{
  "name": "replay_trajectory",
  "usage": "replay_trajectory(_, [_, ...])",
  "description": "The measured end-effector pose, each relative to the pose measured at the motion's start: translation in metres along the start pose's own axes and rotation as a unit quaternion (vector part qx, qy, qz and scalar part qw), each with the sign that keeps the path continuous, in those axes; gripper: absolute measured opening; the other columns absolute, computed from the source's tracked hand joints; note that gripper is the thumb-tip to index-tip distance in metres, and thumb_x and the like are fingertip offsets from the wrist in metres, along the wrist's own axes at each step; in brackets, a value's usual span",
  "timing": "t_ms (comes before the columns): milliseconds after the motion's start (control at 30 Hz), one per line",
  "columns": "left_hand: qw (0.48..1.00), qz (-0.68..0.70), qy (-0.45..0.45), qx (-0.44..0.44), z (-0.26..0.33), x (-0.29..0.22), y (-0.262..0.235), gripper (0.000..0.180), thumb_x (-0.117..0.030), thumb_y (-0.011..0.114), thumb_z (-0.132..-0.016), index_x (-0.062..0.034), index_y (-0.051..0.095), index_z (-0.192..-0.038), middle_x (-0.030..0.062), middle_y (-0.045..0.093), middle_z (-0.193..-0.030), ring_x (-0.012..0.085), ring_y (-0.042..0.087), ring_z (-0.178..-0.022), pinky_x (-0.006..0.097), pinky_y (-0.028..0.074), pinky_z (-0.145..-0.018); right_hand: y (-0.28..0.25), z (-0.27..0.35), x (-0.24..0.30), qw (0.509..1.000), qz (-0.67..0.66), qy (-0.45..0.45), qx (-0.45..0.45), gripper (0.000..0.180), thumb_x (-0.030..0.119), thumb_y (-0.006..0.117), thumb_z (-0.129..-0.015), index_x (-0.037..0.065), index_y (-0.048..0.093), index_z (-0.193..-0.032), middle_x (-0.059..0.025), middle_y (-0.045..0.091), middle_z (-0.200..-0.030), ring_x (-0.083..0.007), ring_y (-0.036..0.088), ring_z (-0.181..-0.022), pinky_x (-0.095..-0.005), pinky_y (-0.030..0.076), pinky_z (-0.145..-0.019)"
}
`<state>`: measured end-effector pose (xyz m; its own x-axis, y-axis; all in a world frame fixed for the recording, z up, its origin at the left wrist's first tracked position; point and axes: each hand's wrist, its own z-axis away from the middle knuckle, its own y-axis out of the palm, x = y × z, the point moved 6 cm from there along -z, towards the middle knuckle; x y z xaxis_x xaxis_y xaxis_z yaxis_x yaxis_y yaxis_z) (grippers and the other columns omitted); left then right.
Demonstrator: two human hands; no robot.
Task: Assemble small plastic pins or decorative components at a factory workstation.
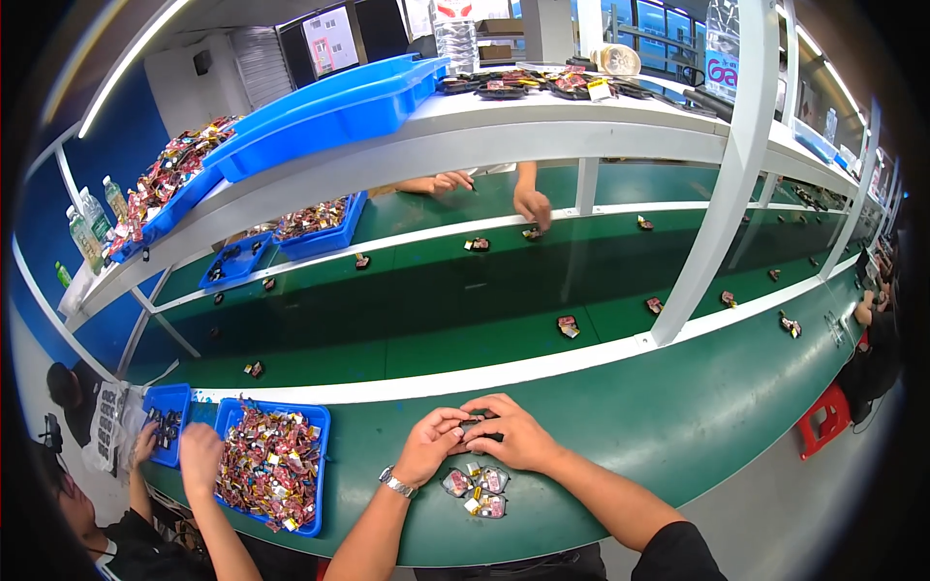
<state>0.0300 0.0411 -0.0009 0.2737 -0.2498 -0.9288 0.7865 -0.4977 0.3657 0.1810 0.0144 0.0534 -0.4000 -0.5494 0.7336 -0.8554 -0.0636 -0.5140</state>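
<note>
My left hand (432, 445), with a metal watch (397, 482) on its wrist, and my right hand (515, 438) meet over the green bench. Their fingers close together around a small dark plastic piece (472, 424), mostly hidden by the fingertips. Just below them on the bench lies a small group of black shells (492, 481) fitted with red circuit boards and silver and yellow parts. To the left, a blue bin (324, 465) is heaped with red circuit boards (271, 460) with wires and small silver parts.
A co-worker's hand (201, 455) is beside that bin, with another by a smaller blue bin (170, 397) of dark pieces. Beyond a white rail (465, 372), a dark green belt (465, 320) carries scattered units. Across it, another person's hand (532, 205) touches one. A white post (722, 174) rises at right.
</note>
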Motion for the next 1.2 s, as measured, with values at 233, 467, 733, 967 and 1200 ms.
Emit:
replay_trajectory(233, [1.0, 0.026, -0.01, 0.004, -0.0003, 0.0013, 0.001, 0.024, -0.004, 0.053, -0.097, -0.0006, 0.05, -0.121, 0.0154, 0.061, -0.123, 0.021, 0.064, -0.108, 0.035, 0.056, -0.091, -0.0006, 0.0028, -0.001, 0.999, 0.033, 0.017, -0.016, 0.023, 0.013, 0.077, -0.077, 0.01, 0.074, -0.1, -0.0059, 0.062, -0.121, -0.027, 0.055, -0.116, -0.0369, 0.049, -0.094])
replay_trajectory(467, [1.0, -0.011, -0.003, -0.002, 0.002, -0.0015, 0.002, 0.023, -0.003, 0.052, -0.098, -0.0009, 0.05, -0.12, 0.0159, 0.061, -0.124, 0.0212, 0.064, -0.107, 0.036, 0.056, -0.092, -0.0012, 0.0001, 0.0011, 1.0, 0.02, -0.018, -0.003, 0.027, 0.015, 0.077, -0.077, 0.01, 0.072, -0.103, -0.006, 0.062, -0.12, -0.0277, 0.054, -0.116, -0.0384, 0.049, -0.095])
replay_trajectory(733, [1.0, 0.01, -0.008, -0.004, 0.0013, -0.0006, 0.0004, 0.023, -0.008, 0.052, -0.1, -0.0018, 0.05, -0.122, 0.0122, 0.064, -0.117, 0.0193, 0.064, -0.106, 0.035, 0.056, -0.091, -0.0012, 0.0023, 0.005, 0.997, 0.053, -0.008, -0.061, 0.015, 0.013, 0.076, -0.078, 0.011, 0.076, -0.093, -0.0043, 0.063, -0.118, -0.026, 0.055, -0.113, -0.0365, 0.05, -0.092])
replay_trajectory(967, [1.0, 0.016, -0.007, 0.004, 0.0013, 0.0023, -0.0024, 0.024, -0.009, 0.05, -0.101, -0.002, 0.05, -0.124, 0.0112, 0.063, -0.116, 0.0187, 0.064, -0.107, 0.033, 0.055, -0.091, 0.003, 0.0042, 0.0019, 0.996, 0.038, -0.001, -0.076, 0.016, 0.014, 0.076, -0.079, 0.012, 0.076, -0.095, -0.0051, 0.064, -0.117, -0.025, 0.056, -0.113, -0.0354, 0.052, -0.089])
replay_trajectory(1200, [1.0, 0.02, -0.009, 0.007, 0.001, 0.0035, -0.001, 0.025, -0.009, 0.049, -0.101, -0.0019, 0.05, -0.125, 0.0114, 0.063, -0.118, 0.0186, 0.063, -0.109, 0.032, 0.054, -0.092, 0.0039, 0.006, -0.001, 0.997, 0.03, 0.01, -0.074, 0.019, 0.014, 0.077, -0.078, 0.012, 0.076, -0.097, -0.0062, 0.064, -0.117, -0.0261, 0.056, -0.113, -0.0367, 0.051, -0.091])
